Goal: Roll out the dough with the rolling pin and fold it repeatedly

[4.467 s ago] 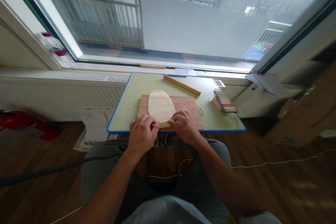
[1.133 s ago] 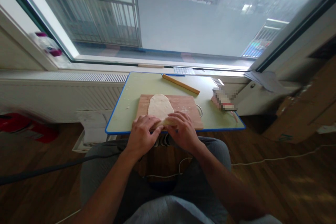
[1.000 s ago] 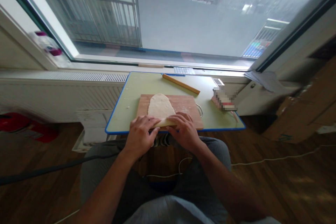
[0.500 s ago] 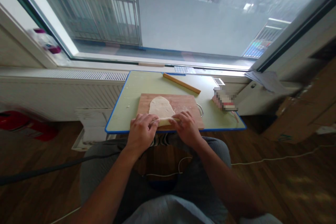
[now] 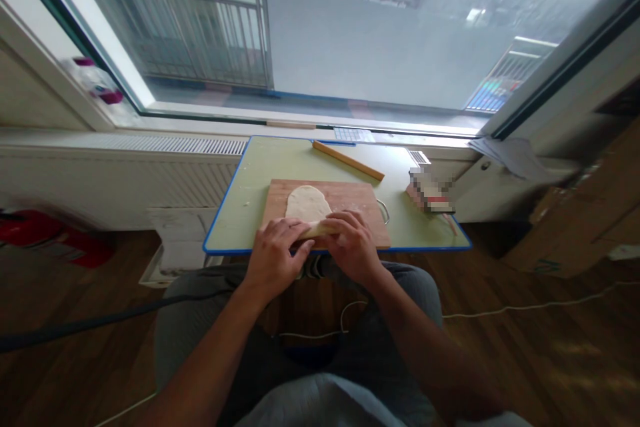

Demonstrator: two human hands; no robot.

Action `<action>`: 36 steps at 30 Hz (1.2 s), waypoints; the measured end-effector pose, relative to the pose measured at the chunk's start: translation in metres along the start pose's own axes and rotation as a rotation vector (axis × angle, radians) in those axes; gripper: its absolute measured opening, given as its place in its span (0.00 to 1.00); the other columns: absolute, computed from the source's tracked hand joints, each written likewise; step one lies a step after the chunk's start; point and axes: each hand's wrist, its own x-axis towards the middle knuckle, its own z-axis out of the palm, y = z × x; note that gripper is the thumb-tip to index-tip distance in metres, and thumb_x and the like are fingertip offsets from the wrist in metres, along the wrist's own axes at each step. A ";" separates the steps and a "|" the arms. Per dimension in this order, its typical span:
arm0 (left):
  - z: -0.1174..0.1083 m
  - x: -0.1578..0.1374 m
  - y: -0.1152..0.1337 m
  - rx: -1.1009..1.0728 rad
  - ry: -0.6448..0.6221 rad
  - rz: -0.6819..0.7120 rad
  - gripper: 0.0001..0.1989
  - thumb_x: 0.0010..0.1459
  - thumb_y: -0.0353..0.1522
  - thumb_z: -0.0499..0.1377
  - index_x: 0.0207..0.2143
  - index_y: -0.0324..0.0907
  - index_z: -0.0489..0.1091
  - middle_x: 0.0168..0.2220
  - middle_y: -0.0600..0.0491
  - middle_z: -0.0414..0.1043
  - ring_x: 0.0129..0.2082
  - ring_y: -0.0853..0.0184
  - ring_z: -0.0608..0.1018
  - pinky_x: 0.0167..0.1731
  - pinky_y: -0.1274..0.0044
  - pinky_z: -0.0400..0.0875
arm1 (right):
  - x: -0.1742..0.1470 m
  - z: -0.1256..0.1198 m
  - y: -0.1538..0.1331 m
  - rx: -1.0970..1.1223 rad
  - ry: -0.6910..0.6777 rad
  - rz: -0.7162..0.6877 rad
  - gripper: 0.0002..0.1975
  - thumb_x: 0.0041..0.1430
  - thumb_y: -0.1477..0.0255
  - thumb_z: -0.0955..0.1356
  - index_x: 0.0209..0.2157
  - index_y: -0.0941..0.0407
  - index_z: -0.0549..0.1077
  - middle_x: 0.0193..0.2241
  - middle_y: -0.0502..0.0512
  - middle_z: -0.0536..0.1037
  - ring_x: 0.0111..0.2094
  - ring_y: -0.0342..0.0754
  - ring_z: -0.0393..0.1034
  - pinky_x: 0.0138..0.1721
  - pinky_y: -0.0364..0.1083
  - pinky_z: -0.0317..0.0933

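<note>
Between your left hand [image 5: 277, 245] and right hand [image 5: 351, 243]: dough roll [image 5: 316, 230], axis nine-to-three
Flat dough sheet [image 5: 307, 202]: twelve o'clock
Grip: both curled around roll

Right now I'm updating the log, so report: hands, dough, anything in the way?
Left hand and right hand on dough, at its rolled near edge. Far part flat on cutting board. Wooden stick beyond board, not blocking hands.
</note>
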 end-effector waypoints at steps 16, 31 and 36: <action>0.003 0.003 -0.001 0.020 0.045 -0.176 0.15 0.73 0.41 0.54 0.49 0.48 0.80 0.48 0.49 0.84 0.50 0.55 0.79 0.51 0.63 0.70 | 0.005 0.001 0.004 0.035 -0.001 0.157 0.06 0.71 0.65 0.72 0.44 0.48 0.83 0.43 0.54 0.85 0.48 0.56 0.74 0.54 0.55 0.68; -0.002 0.005 0.000 0.173 0.148 -0.220 0.14 0.72 0.41 0.57 0.49 0.46 0.80 0.50 0.46 0.83 0.53 0.50 0.78 0.52 0.60 0.69 | 0.012 -0.005 0.003 -0.024 0.057 0.171 0.05 0.69 0.67 0.74 0.43 0.49 0.84 0.45 0.56 0.84 0.50 0.56 0.74 0.57 0.57 0.67; -0.001 -0.005 -0.004 0.051 0.023 0.010 0.16 0.73 0.40 0.57 0.57 0.48 0.77 0.57 0.49 0.82 0.60 0.55 0.77 0.62 0.61 0.66 | -0.005 -0.007 0.001 0.013 -0.054 -0.030 0.11 0.69 0.67 0.74 0.52 0.47 0.83 0.53 0.54 0.84 0.58 0.57 0.72 0.64 0.59 0.63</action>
